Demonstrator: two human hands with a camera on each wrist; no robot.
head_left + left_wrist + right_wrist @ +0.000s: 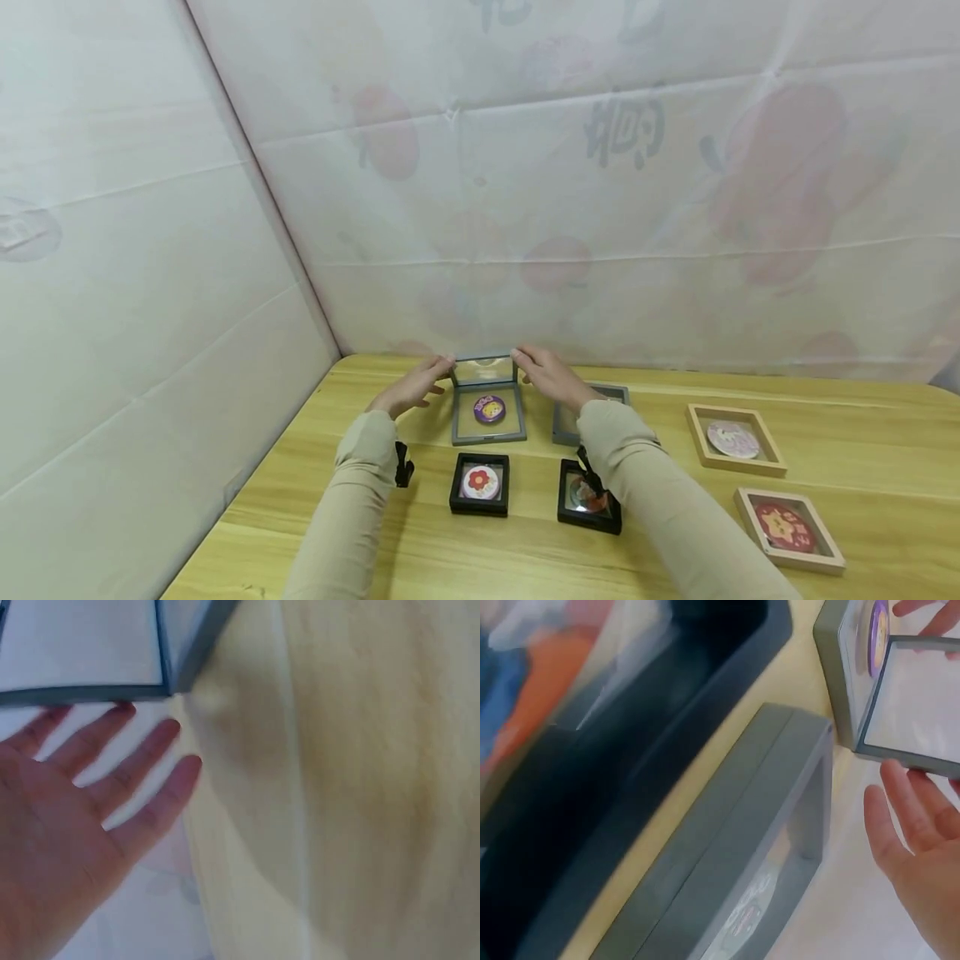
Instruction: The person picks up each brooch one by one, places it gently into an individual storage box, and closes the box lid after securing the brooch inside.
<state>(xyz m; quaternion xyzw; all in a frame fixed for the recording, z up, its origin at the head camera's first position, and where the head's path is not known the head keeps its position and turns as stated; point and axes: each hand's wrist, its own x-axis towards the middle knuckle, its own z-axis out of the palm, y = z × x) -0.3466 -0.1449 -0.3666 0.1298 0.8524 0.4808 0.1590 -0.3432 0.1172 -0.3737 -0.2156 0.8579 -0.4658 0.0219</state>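
A grey display frame [488,438] lies at the back of the table with its clear-windowed lid [484,356] raised. Inside its lower half is a round purple badge [490,408] with a yellow figure. My left hand [411,390] touches the lid's left upper corner; its visible fingers are straight and spread in the left wrist view. At the right upper corner, my right hand [551,377] touches the lid, fingers extended along its edge in the right wrist view. Both thumbs are hard to make out.
A second grey frame [558,435] lies partly under my right forearm. Nearer are a black frame [480,510] with a red-flower badge and another black frame [588,522]. Two light wooden frames [699,436] [817,560] holding badges lie at the right. White printed cloth [480,192] hangs behind.
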